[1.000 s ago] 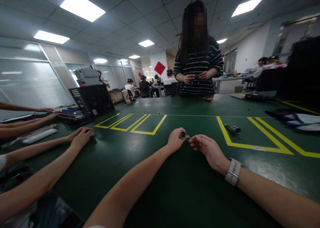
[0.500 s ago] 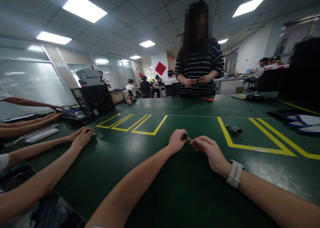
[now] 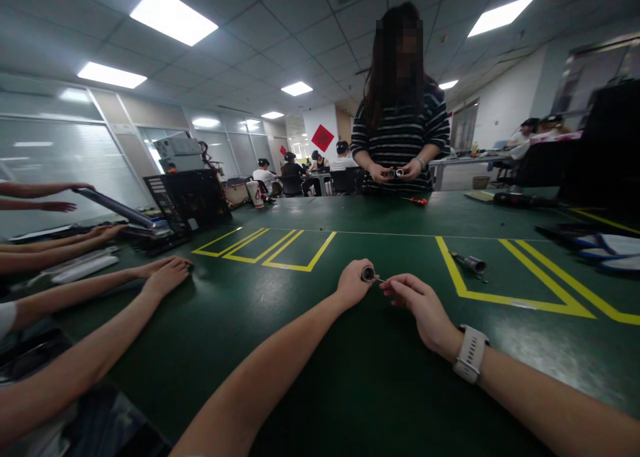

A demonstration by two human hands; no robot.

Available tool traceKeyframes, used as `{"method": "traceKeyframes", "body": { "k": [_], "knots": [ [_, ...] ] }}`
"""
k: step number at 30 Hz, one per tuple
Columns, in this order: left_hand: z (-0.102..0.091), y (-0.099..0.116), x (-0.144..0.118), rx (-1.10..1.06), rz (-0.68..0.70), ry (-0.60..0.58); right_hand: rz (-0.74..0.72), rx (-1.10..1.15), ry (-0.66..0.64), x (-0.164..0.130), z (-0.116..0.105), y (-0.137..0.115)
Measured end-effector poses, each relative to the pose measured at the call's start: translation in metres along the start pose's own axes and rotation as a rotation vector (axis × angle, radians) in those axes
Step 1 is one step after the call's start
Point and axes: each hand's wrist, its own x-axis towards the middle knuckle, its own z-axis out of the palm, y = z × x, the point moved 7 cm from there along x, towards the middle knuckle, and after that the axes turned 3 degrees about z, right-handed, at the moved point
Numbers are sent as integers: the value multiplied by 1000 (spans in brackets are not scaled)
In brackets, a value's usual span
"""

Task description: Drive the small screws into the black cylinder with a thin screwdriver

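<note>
My left hand [image 3: 352,285] is closed around a short dark cylindrical part with a hollow round end [image 3: 368,273], whose open end faces me. From the right, my right hand [image 3: 414,302] pinches a thin metal rod [image 3: 381,281] between thumb and fingertips. The rod's other end meets the side of the cylinder; the exact contact is too small to make out. Farther right on the green table, a grey metal cylinder with a narrow tail [image 3: 473,264] lies on its side within yellow tape lines. Tiny loose pieces [image 3: 483,281] lie beside it.
Across the green table [image 3: 280,323] a person in a striped top [image 3: 400,137] holds small round parts, near a red-handled tool [image 3: 418,201]. Other people's hands [image 3: 167,275] rest at the left, near a black computer case [image 3: 187,200]. Blue-white gloves [image 3: 613,247] lie at the right.
My hands have hardly moved. The person opposite has turned the held parts so round openings show. At far left, another person's hand has lifted one end of a long dark panel.
</note>
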Motion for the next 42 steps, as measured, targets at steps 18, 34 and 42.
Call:
{"method": "traceKeyframes", "body": {
  "k": [18, 34, 42],
  "knots": [
    [-3, -4, 0, -73, -16, 34, 135, 181, -98, 2, 5, 11],
    [-2, -4, -2, 39, -49, 20, 46, 58, -33, -4, 6, 5],
    [-2, 0, -2, -86, 36, 11, 182, 242, -65, -1, 4, 7]
  ]
}}
